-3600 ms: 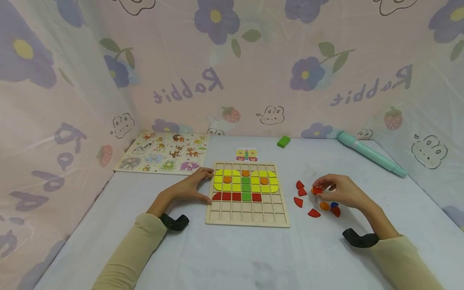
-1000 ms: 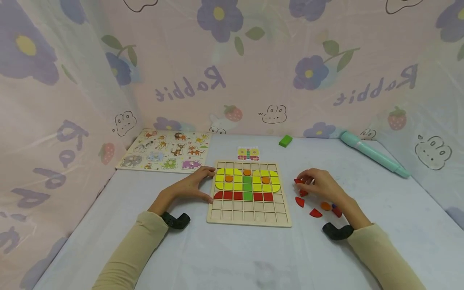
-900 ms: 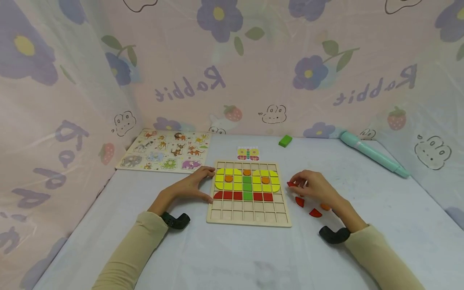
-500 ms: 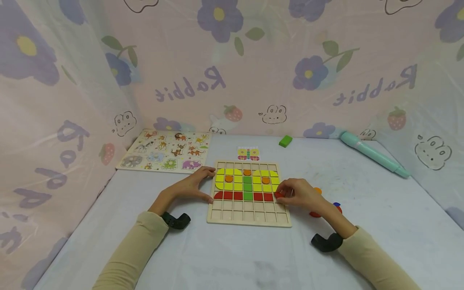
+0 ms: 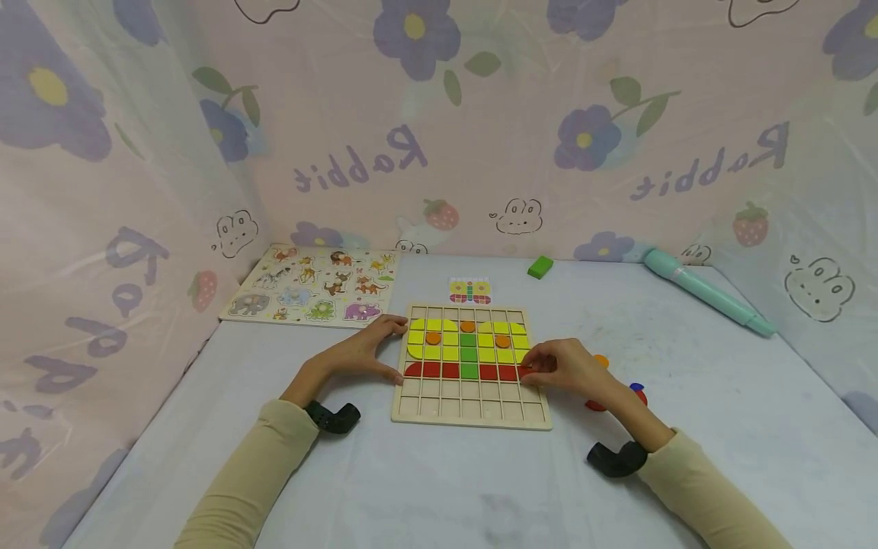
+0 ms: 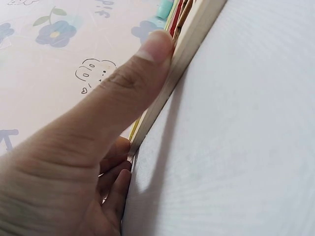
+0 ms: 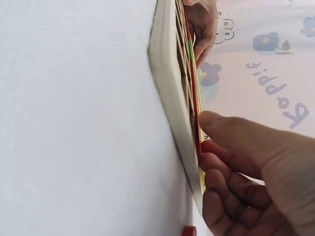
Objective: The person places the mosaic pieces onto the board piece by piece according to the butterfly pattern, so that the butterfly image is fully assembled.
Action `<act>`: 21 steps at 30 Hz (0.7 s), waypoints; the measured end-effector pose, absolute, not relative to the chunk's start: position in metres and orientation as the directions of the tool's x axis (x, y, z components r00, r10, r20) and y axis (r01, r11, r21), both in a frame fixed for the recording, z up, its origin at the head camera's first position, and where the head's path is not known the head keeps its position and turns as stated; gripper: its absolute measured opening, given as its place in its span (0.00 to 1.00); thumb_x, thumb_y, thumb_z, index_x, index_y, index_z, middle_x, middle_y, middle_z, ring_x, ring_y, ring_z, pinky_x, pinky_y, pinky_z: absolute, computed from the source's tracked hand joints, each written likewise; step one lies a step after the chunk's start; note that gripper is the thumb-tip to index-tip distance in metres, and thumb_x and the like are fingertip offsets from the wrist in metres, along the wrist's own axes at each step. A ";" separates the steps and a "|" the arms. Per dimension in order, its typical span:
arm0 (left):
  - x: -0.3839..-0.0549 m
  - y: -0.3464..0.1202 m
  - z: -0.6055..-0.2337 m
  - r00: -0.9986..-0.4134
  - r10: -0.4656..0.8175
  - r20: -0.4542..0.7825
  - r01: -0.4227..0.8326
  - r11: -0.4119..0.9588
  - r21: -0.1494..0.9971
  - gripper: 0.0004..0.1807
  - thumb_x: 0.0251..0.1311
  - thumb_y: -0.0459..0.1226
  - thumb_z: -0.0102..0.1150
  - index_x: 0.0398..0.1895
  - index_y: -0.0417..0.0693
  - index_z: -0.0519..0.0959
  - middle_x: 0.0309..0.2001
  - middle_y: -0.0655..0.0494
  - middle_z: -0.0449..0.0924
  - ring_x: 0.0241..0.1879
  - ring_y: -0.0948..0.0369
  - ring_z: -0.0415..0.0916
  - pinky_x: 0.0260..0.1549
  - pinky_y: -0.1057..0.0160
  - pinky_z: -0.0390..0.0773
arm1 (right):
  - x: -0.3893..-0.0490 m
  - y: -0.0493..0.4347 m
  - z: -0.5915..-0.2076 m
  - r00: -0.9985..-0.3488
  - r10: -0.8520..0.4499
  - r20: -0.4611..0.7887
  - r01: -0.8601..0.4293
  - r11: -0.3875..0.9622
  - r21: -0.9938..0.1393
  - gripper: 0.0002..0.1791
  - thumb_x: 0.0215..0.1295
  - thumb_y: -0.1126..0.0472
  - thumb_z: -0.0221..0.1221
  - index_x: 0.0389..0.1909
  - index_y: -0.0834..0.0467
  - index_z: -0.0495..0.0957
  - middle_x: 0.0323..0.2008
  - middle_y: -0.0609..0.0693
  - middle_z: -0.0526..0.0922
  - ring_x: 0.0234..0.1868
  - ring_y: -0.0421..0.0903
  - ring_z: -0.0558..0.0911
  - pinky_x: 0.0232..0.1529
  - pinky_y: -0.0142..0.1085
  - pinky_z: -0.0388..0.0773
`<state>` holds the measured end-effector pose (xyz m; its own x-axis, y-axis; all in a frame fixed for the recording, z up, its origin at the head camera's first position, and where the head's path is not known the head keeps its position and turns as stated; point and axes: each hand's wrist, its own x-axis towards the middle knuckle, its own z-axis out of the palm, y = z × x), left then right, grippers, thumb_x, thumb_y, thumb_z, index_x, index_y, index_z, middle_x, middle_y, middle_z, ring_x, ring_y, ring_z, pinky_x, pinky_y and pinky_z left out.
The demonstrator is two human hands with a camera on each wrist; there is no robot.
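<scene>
A wooden grid board (image 5: 469, 412) lies on the table, with yellow, orange, green and red tiles set in its cells. My left hand (image 5: 353, 354) steadies its left edge, thumb and fingers spread along the side; in the left wrist view the thumb (image 6: 133, 76) touches the rim. With thumb and fingertips, my right hand (image 5: 572, 370) pinches a red tile (image 5: 526, 372) at the right end of the red row. Its fingers partly cover that tile, so its full outline is hidden. In the right wrist view, the thumb (image 7: 236, 130) presses at the red row.
Right of the board, partly behind my right forearm, lie loose red tiles (image 5: 596, 406), an orange disc (image 5: 601, 361) and a blue piece (image 5: 637, 386). Behind the board are a butterfly pattern card (image 5: 470, 291), a green block (image 5: 540, 267), an animal puzzle board (image 5: 236, 314) and a teal pen-shaped object (image 5: 709, 293).
A red square joined the row between the first two frames. My right hand then lifted a red tile from the loose pieces and carried it left onto the board. My left hand stays put.
</scene>
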<state>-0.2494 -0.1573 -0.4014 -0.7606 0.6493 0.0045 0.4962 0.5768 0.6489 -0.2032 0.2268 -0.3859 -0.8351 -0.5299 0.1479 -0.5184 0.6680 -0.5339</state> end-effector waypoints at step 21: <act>-0.250 -0.158 -0.403 -0.760 0.650 0.007 0.501 0.578 0.644 0.49 0.37 0.56 0.73 0.63 0.45 0.64 0.68 0.53 0.53 0.69 0.55 0.49 0.67 0.51 0.51 | -0.204 0.257 -0.379 -0.853 -0.491 0.177 -0.499 0.671 -0.548 0.11 0.54 0.60 0.67 0.39 0.57 0.82 0.31 0.42 0.80 0.29 0.37 0.76 0.31 0.29 0.77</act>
<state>-0.2501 -0.1578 -0.4031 -0.7599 0.6501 0.0073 0.5007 0.5781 0.6443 -0.2043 0.2571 -0.3792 -0.8533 -0.4906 0.1766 -0.4992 0.6711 -0.5480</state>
